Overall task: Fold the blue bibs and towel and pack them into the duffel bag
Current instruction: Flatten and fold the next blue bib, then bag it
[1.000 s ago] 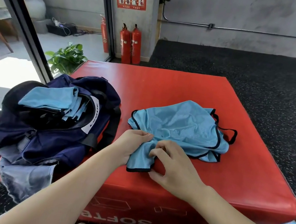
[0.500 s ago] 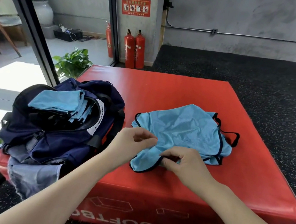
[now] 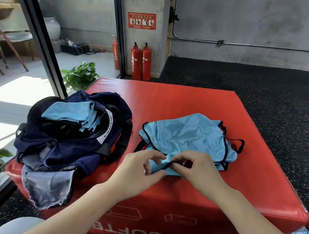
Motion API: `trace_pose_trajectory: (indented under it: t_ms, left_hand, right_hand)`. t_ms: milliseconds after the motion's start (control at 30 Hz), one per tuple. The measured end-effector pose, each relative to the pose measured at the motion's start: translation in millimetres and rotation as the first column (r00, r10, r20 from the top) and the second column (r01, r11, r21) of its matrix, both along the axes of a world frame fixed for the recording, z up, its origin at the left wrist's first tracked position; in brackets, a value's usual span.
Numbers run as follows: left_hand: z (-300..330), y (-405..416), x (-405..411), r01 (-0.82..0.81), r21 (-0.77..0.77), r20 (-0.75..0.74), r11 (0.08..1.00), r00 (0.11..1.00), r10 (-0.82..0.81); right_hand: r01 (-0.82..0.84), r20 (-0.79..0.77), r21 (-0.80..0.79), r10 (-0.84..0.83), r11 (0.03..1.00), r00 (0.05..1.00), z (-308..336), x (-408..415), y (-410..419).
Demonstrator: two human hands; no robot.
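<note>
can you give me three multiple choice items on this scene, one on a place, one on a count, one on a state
1. Where is the duffel bag?
A. on the floor
B. on the red box, left of the bib
C. hung on the wall

2. How many fire extinguishers stand by the far wall?
A. one
B. three
C. five

3. What are the hands doing?
A. both pinch the near edge of the bib
B. both rest flat on the box
C. one zips the bag

Answers:
1 B: the bag sits on the red box, left of the bib.
2 B: three red fire extinguishers show by the pillar.
3 A: the left hand and right hand pinch the bib's black-trimmed edge.
</note>
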State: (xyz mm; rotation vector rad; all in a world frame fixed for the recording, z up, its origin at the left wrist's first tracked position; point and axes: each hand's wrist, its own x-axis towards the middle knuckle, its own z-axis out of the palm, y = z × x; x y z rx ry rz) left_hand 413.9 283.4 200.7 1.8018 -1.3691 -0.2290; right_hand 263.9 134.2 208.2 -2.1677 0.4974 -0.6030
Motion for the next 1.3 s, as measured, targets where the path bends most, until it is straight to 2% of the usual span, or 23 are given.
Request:
trace_pose_trajectory:
  t_ms: [100,233,533,733,900,1167,1300]
  left_hand:
    - [0,-1,-13,0.038,0.043,0.027,0.998,0.999,-0.039]
    - [-2,-7,-19,-0.038,-0.021,0.131,0.999,0.991,0.041]
    - [-1,0,4,-0.126,-0.129,0.146,0.984,0.979,0.144]
    - [9,6,30,-0.258,-0.187,0.070,0.948,0.959,0.275]
    - [11,6,44,-0.290,-0.185,0.070,0.939,0.949,0.307]
    - [3,20,56,-0.343,-0.196,0.127,0.919,0.920,0.371]
    - [-5,31,56,-0.290,-0.187,0.209,0.939,0.922,0.326]
  right_hand:
    - [-0.002,-0.019,0.004,0.002,1.000,1.000,-3,-2,4]
    - [0.012,-0.024,-0.014,-0.013,1.000,1.000,-3,-4,5]
    - [0.108,-0.092,-0.139,-0.122,0.984,0.988,-5,-19,-21]
    - [0.272,-0.060,-0.214,-0.291,0.938,0.955,-2,-43,-58]
    - [0.363,-0.079,-0.290,-0.401,0.885,0.913,-3,-70,-84]
    - [0.440,-0.023,-0.403,-0.489,0.803,0.872,-4,-114,-95]
    - [0.394,-0.015,-0.468,-0.453,0.791,0.892,-9,-129,-88]
